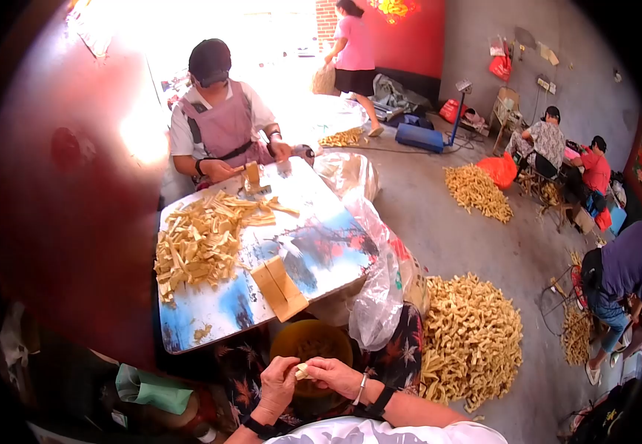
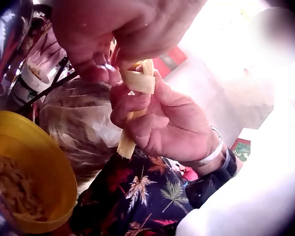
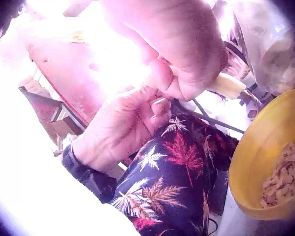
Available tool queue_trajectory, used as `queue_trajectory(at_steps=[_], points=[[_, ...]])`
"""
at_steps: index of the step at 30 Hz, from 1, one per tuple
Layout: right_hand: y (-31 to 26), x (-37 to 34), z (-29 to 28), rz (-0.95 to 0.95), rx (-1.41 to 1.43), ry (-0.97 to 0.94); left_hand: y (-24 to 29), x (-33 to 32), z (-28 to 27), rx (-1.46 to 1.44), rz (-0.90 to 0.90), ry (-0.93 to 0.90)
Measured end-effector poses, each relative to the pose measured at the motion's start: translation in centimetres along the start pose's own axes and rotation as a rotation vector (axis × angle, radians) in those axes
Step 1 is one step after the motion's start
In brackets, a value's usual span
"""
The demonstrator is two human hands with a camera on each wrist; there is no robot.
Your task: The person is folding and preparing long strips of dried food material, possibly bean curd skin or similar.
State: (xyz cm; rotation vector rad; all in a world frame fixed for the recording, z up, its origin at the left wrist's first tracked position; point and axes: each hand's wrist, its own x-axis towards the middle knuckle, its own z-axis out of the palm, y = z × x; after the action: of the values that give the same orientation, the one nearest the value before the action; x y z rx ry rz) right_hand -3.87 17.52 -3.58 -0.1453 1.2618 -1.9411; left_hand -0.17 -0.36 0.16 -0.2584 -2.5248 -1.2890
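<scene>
A pale yellow strip [image 2: 140, 81] is folded over near its top in the left wrist view, its lower end hanging below the fingers. The right hand [image 2: 174, 123] curls its fingers round this strip, while the left hand [image 2: 123, 29] pinches at the folded top. In the head view the left hand [image 1: 278, 385] and right hand [image 1: 336, 376] meet over a yellow bowl [image 1: 280, 342]. Small pale pieces [image 2: 17, 191] lie inside the bowl. From the right wrist view, the strip's end [image 3: 227, 85] sticks out past the right hand [image 3: 182, 44].
A table [image 1: 313, 255] ahead carries a heap of strips [image 1: 202, 240] and a wooden block [image 1: 279, 287] at its near edge. Someone [image 1: 225, 122] works across it. Clear plastic [image 1: 376, 281] hangs beside the table; a large pile of twisted pieces [image 1: 473, 337] lies on the floor to the right.
</scene>
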Motion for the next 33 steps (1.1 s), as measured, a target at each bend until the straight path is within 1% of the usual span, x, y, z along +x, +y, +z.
queue_trajectory(at_steps=[2, 3, 5, 7, 9, 12, 15, 16, 19, 20, 21, 22, 23, 24, 25, 27, 29, 30, 33], points=[[0.5, 0.2, -0.2, 0.027, 0.059, 0.035, 0.7, 0.0, 0.1, -0.155, -0.253, 0.000], [0.3, 0.2, 0.2, 0.008, 0.027, 0.076, 1.1, -0.1, -0.1, -0.233, -0.383, -0.004], [-0.6, -0.1, 0.8, -0.036, -0.043, 0.163, 0.6, -0.4, -0.1, -0.470, -0.463, -0.040], [0.2, 0.1, 0.4, -0.059, -0.009, 0.159, 0.4, -0.7, 0.1, -0.728, -0.508, -0.053], [0.2, 0.1, 0.5, -0.086, -0.016, 0.146, 0.6, -0.8, 0.3, -0.656, -0.436, -0.047], [-0.7, -0.3, 1.4, -0.041, -0.087, 0.155, 0.5, -0.8, 0.1, -0.582, -0.398, -0.011], [-0.7, -0.3, 0.6, 0.175, -0.050, 0.116, 0.4, -0.2, 0.0, -0.559, -0.400, 0.052], [-0.7, -0.3, 0.0, 0.152, -0.105, 0.021, 0.4, 0.0, 0.0, -0.534, -0.402, 0.069], [-1.0, -0.8, 0.5, -0.089, -0.243, 0.074, 0.9, 0.5, -0.8, -0.437, -0.538, 0.005], [-1.7, -1.6, 0.5, -0.104, -0.212, 0.098, 0.2, 0.9, -0.8, -0.280, -0.381, 0.101], [-2.5, -2.1, 0.8, -0.134, -0.246, 0.129, -0.9, 1.4, -1.4, -0.314, -0.351, 0.144], [-2.8, -2.3, 0.8, -0.185, -0.285, 0.143, -1.2, 1.8, -2.0, -0.379, -0.388, 0.127], [-2.7, -2.3, 0.9, -0.274, -0.317, 0.169, -0.3, 2.3, -2.6, -0.447, -0.412, 0.091], [-2.6, -2.4, 0.9, -0.332, -0.389, 0.201, 0.6, 2.6, -2.9, -0.544, -0.467, 0.068], [-2.8, -2.5, 1.0, -0.329, -0.473, 0.256, 0.6, 2.6, -3.0, -0.671, -0.590, 0.023], [-2.9, -2.5, 2.1, -0.257, -0.340, 0.339, -0.5, 2.2, -2.4, -1.189, -0.600, 0.054], [-2.0, -2.0, 2.3, -0.324, -0.422, 0.353, 0.3, 1.7, -2.1, -1.339, -0.658, 0.021], [-1.8, -1.9, 2.5, -0.323, -0.478, 0.343, 0.3, 1.4, -1.8, -1.364, -0.672, -0.036], [-1.4, -1.7, 3.8, -0.340, -0.508, 0.333, 0.3, 1.0, -0.4, -1.302, -0.634, -0.096]])
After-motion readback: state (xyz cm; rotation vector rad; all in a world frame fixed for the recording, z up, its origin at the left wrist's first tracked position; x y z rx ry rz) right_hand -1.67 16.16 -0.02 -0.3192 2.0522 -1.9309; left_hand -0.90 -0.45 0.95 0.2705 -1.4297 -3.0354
